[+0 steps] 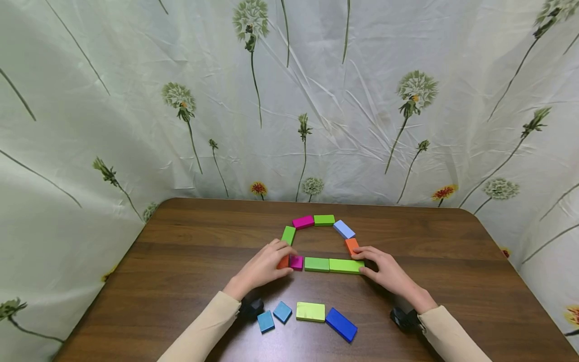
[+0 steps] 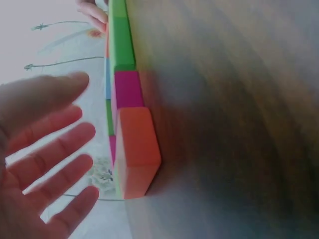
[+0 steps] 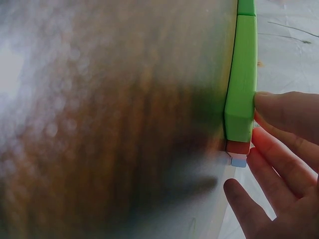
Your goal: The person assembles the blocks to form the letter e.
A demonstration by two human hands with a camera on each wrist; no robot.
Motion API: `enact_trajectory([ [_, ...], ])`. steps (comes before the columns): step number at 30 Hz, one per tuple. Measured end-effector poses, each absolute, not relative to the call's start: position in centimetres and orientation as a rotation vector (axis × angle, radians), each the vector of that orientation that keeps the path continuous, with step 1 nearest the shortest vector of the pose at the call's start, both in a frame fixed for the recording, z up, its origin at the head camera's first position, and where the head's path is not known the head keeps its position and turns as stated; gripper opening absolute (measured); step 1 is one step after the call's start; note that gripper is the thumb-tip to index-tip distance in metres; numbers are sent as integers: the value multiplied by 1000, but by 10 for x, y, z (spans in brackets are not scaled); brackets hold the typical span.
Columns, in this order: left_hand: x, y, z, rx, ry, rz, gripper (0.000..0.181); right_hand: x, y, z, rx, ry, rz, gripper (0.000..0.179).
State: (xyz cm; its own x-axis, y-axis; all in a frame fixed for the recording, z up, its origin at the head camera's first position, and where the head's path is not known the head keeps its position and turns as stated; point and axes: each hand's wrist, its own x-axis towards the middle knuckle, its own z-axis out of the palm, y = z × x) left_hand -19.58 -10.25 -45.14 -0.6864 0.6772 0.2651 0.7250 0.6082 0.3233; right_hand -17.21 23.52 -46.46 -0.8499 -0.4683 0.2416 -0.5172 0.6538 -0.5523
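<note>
Rectangular blocks form a closed outline on the table. My left hand (image 1: 267,265) is over its front left corner, fingers spread and loosely bent above an orange block (image 2: 139,137). Beside that lies a magenta block (image 1: 296,262), then a green block (image 1: 317,264) and a longer light green block (image 1: 345,266). At the outline's right corner is my right hand (image 1: 384,269), its thumb (image 3: 284,107) right at the long block's end. Its fingertips reach a second orange block (image 1: 352,247). Neither hand curls round a block.
The outline's back holds a green block (image 1: 288,235), a magenta one (image 1: 303,222), another green one (image 1: 324,220) and a light blue one (image 1: 344,229). Nearer lie two blue squares (image 1: 266,322), a yellow-green block (image 1: 310,311) and a dark blue block (image 1: 341,325). Behind the table (image 1: 181,301) hangs a flowered cloth (image 1: 362,151).
</note>
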Motion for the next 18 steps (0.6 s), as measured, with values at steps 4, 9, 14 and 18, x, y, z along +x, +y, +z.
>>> enact_trajectory([
  [4, -187, -105, -446, -1284, -2730, -688, 32, -172, 235, -465, 831, -2790, 964, 30],
  [9, -171, -103, -442, -1449, -2774, -786, 33, -172, 235, -465, 829, -2793, 963, 30],
  [14, -159, -99, -443, -1559, -2839, -793, 38, -172, 235, -465, 826, -2793, 956, 31],
  [18, -151, -95, -446, -1638, -2826, -753, 39, -173, 234, -465, 829, -2787, 954, 31],
])
